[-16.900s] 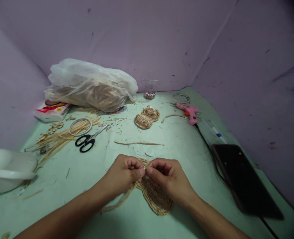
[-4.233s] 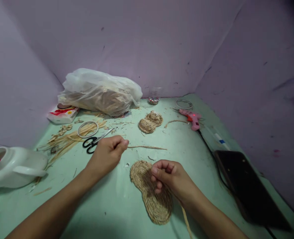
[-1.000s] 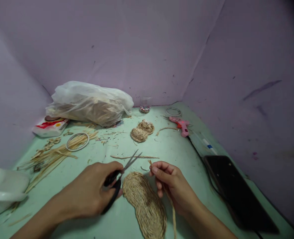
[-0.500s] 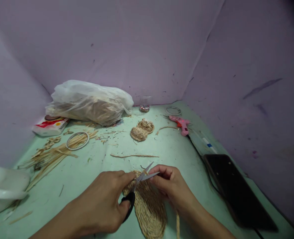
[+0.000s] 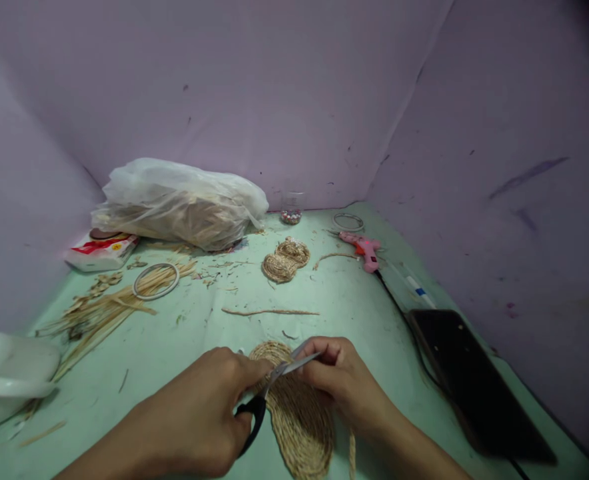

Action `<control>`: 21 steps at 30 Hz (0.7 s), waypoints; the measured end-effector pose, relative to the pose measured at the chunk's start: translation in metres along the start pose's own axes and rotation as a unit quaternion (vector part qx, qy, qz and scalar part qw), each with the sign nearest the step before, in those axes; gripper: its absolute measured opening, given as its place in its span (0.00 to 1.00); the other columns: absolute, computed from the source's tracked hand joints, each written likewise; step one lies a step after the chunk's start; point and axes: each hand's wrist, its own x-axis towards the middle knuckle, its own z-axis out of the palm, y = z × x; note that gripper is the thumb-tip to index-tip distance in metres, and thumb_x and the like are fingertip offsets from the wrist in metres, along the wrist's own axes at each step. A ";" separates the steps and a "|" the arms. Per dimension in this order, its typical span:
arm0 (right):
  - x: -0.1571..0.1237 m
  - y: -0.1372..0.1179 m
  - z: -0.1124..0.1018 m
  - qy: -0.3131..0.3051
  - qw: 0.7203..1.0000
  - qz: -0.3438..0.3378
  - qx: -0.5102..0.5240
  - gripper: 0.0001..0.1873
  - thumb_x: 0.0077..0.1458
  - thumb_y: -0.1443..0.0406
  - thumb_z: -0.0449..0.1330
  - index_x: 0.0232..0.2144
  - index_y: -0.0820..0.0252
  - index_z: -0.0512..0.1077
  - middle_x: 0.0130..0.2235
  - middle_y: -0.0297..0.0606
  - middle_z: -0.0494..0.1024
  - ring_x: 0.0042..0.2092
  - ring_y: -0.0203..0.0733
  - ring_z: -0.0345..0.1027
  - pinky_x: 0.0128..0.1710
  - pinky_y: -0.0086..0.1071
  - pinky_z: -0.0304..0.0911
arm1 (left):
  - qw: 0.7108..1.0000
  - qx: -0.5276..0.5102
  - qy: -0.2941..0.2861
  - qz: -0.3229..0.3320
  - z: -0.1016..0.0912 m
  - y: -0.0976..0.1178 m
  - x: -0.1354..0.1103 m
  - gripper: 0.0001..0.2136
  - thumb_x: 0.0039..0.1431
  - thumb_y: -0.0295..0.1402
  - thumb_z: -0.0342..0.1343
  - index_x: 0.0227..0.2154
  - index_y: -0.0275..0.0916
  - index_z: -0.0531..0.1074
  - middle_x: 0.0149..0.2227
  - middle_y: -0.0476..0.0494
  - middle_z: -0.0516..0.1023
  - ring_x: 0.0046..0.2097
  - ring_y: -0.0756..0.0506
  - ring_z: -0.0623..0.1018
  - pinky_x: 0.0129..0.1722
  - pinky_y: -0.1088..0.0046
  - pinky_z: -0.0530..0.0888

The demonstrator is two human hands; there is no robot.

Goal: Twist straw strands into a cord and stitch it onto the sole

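My left hand [image 5: 199, 407] is closed round the black-handled scissors [image 5: 256, 412], thumb through a loop. Their partly parted blades point right, reaching the fingertips of my right hand [image 5: 342, 377]. Those fingers are pinched together at the upper right of a coiled straw sole shape [image 5: 302, 427], which lies under both hands. A twisted straw cord [image 5: 352, 457] hangs below my right hand; its upper part is hidden by the palm. Exactly what sits between the right fingertips is mostly covered by the blades.
Beyond my hands lie a loose cord piece [image 5: 269, 311] and a smaller coiled straw piece [image 5: 284, 260]. A pink glue gun [image 5: 362, 248] and a dark phone-like slab [image 5: 474, 380] are at right. Straw strips [image 5: 109, 310], a plastic bag [image 5: 179, 207] and a white container [image 5: 12, 380] stand left.
The scissor blades have come closer together and dipped slightly beside my right fingertips. A small curved scrap now lies clear just beyond the sole shape. Both hands stay nearly in place.
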 end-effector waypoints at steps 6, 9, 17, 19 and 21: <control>0.000 -0.001 0.001 0.005 1.000 0.011 0.009 0.01 0.31 0.70 0.58 0.15 0.64 0.70 0.13 0.26 0.60 0.17 0.25 0.45 0.17 0.24 0.39 | 0.999 -0.025 -0.018 -0.018 0.000 -0.008 -0.002 0.11 0.39 0.22 0.43 0.25 0.39 0.67 0.19 0.53 0.64 0.21 0.53 0.60 0.21 0.79 0.58; 0.000 -0.001 0.000 -0.003 1.000 0.008 0.012 0.01 0.32 0.70 0.59 0.15 0.64 0.69 0.13 0.25 0.59 0.17 0.25 0.45 0.16 0.24 0.38 | 0.998 -0.045 -0.028 -0.017 0.000 -0.007 -0.002 0.12 0.39 0.22 0.43 0.26 0.39 0.68 0.18 0.53 0.63 0.21 0.53 0.60 0.21 0.79 0.58; -0.001 -0.004 -0.004 -0.006 1.000 -0.002 0.019 0.08 0.35 0.65 0.63 0.17 0.65 0.69 0.13 0.24 0.57 0.15 0.23 0.40 0.14 0.23 0.37 | 0.995 -0.093 0.040 -0.026 -0.006 -0.007 0.004 0.10 0.43 0.23 0.43 0.25 0.38 0.69 0.18 0.55 0.60 0.21 0.55 0.59 0.19 0.81 0.57; 0.000 -0.004 -0.003 0.008 1.000 0.007 0.021 0.11 0.35 0.62 0.64 0.19 0.65 0.70 0.14 0.25 0.60 0.14 0.23 0.43 0.13 0.22 0.39 | 0.984 -0.078 0.148 -0.067 -0.013 -0.017 0.005 0.08 0.45 0.27 0.46 0.27 0.38 0.70 0.19 0.54 0.64 0.22 0.54 0.61 0.20 0.81 0.59; 0.001 -0.003 -0.001 0.022 0.999 0.013 0.027 0.13 0.34 0.60 0.65 0.21 0.65 0.72 0.15 0.27 0.64 0.14 0.24 0.47 0.12 0.22 0.43 | 0.962 -0.065 0.241 -0.109 -0.021 -0.025 0.006 0.09 0.44 0.31 0.50 0.30 0.38 0.70 0.21 0.52 0.68 0.23 0.52 0.65 0.22 0.79 0.62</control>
